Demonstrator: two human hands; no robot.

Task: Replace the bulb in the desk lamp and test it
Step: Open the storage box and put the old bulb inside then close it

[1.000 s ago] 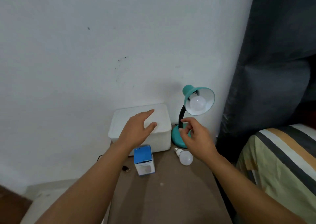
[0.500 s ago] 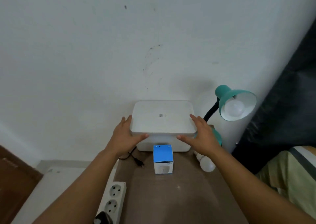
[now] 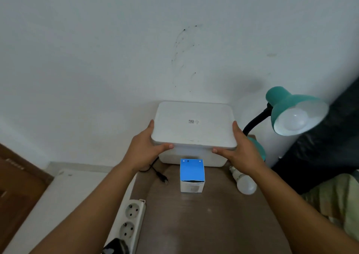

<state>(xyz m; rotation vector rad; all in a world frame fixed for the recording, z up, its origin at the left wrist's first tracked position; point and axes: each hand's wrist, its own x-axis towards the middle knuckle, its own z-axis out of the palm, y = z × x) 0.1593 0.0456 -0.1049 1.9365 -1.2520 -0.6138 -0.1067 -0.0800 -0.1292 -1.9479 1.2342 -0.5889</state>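
A teal desk lamp (image 3: 287, 106) stands at the right of the table with a white bulb (image 3: 295, 120) screwed into its shade, unlit. A second white bulb (image 3: 243, 183) lies loose on the brown table in front of the lamp's base. A blue and white bulb box (image 3: 192, 175) stands upright mid-table. The lamp's black plug (image 3: 162, 178) lies unplugged left of the box. My left hand (image 3: 144, 151) and my right hand (image 3: 238, 149) grip the left and right edges of the lid of a white storage box (image 3: 194, 129) against the wall.
A white power strip (image 3: 130, 222) with free sockets lies at the table's left edge, a black plug in its nearest socket. A dark curtain (image 3: 330, 147) hangs at right, with striped bedding (image 3: 334, 201) below it. A low white surface sits at left.
Both hands left the lamp area and closed on the white box's lid. The view swung left and down, bringing the power strip and the plug into sight.
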